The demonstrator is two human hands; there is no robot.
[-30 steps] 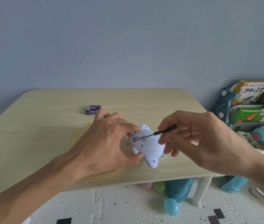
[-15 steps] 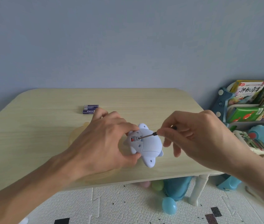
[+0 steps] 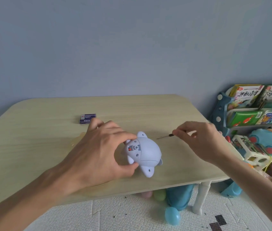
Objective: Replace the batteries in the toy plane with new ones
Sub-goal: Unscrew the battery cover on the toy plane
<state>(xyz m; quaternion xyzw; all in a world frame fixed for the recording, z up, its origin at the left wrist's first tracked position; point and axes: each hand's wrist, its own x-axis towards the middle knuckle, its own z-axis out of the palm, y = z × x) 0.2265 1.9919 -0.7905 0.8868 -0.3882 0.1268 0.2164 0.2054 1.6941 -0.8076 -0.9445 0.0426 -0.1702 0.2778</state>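
One toy plane (image 3: 146,152), belly-up in left hand (image 3: 102,147), runs left-to-right

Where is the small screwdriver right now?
In the head view, the thin black-handled metal screwdriver is pinched by the right hand, right of centre, its tip apart from the pale blue plastic toy plane.
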